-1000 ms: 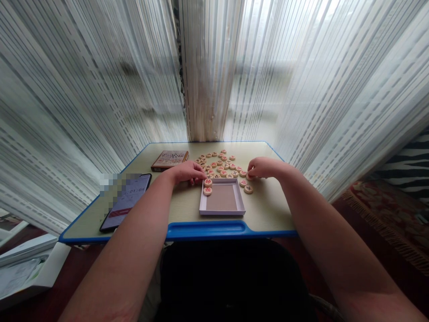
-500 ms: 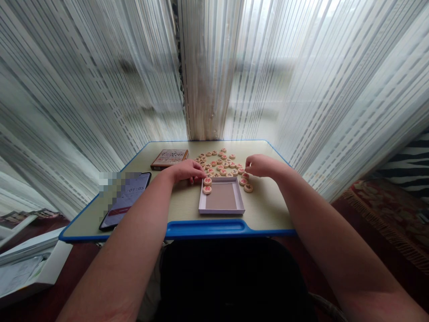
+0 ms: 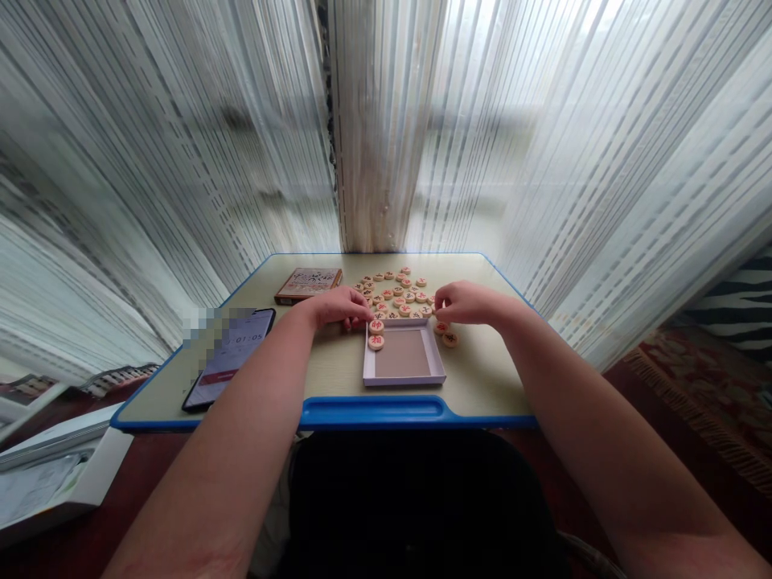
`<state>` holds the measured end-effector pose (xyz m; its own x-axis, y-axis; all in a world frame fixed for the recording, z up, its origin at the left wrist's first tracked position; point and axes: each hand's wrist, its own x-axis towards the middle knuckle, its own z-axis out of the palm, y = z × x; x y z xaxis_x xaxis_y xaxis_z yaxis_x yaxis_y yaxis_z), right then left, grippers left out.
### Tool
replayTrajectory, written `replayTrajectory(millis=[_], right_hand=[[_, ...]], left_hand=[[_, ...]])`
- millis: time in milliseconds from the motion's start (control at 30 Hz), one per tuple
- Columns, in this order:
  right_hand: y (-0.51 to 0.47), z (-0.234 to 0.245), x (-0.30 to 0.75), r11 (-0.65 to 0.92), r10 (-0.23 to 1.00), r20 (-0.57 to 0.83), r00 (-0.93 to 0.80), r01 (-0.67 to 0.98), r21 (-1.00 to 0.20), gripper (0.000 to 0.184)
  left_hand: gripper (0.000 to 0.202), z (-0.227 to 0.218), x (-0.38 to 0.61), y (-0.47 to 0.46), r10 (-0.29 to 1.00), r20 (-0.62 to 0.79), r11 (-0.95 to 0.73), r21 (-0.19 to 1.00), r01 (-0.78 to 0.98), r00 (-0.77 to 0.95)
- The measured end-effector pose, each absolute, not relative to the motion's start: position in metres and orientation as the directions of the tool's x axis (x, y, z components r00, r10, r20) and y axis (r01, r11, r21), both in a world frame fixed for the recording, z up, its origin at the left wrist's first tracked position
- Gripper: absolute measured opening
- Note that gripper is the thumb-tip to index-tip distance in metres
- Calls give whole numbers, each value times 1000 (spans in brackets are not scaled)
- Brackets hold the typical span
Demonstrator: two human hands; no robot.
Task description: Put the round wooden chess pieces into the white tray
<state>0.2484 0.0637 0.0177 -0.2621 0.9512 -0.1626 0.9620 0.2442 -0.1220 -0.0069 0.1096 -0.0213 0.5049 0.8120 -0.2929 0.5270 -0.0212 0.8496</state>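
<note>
A shallow pale lavender box (image 3: 404, 380) lies in front of me. Inside, along its left wall, are two round wooden xiangqi pieces with red characters, the farther piece (image 3: 376, 327) and the nearer piece (image 3: 375, 342). My left hand (image 3: 345, 306) is closed at the box's far left corner, fingertips beside the farther piece; what they grip is hidden. Beyond the far right corner my right hand (image 3: 458, 303) pinches at a xiangqi piece, mostly covered by the fingers. Just below it rest a red-lettered piece (image 3: 441, 328) and a black-lettered piece (image 3: 449, 340).
Several loose xiangqi pieces (image 3: 399, 302) are scattered behind the box. A printed box lid (image 3: 309, 285) lies at the back left. On the left is a phone (image 3: 232, 358) showing a timer. The table (image 3: 482, 378) has a blue edge with a tray groove (image 3: 374, 410).
My right hand has moved slightly left and nearer to the box; the piece that lay under its fingertips no longer shows. My left hand stays at the corner. The view has shifted slightly.
</note>
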Motion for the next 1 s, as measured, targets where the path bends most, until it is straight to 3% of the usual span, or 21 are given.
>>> replayTrajectory(millis=[200,700,1000], right_hand=[[69,15,253,107,968,-229,-102,994,9,32],[70,19,256,49,988,-148,-45,999,21,35],[70,15,252,71,970,-234,-64,997,20,32]], left_hand=[[16,-22,-7,111,809,-298,-14,853,522,508],[15,-23,-8,112,796,-290,-32,856,515,531],[15,-25,-8,113,797,-290,-48,844,534,530]])
